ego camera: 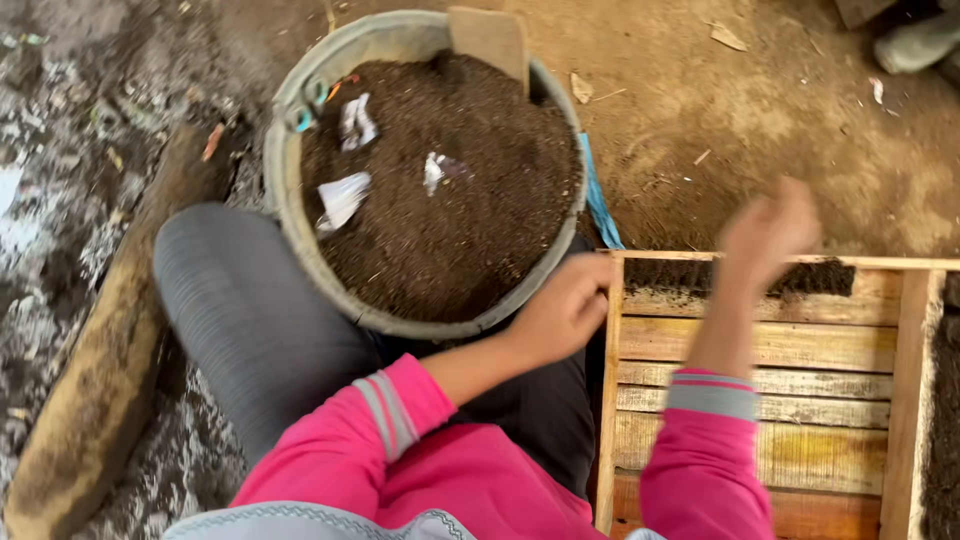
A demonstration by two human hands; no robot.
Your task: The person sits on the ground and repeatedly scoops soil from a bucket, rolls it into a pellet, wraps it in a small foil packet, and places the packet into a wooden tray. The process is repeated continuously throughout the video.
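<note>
On a bare dirt floor, the left hand closes loosely beside the soil-filled bucket; right of the bucket, the blurred right hand, fingers bunched, hovers over the wooden tray.

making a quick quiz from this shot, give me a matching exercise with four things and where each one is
Things:
1 bucket of soil
2 wooden tray
3 left hand
4 right hand

Places:
a raised over the tray's far edge
b on the tray's left rail, beside the bucket
c on the ground at right
d by the person's knee

Pairs: 1-d, 2-c, 3-b, 4-a
</note>
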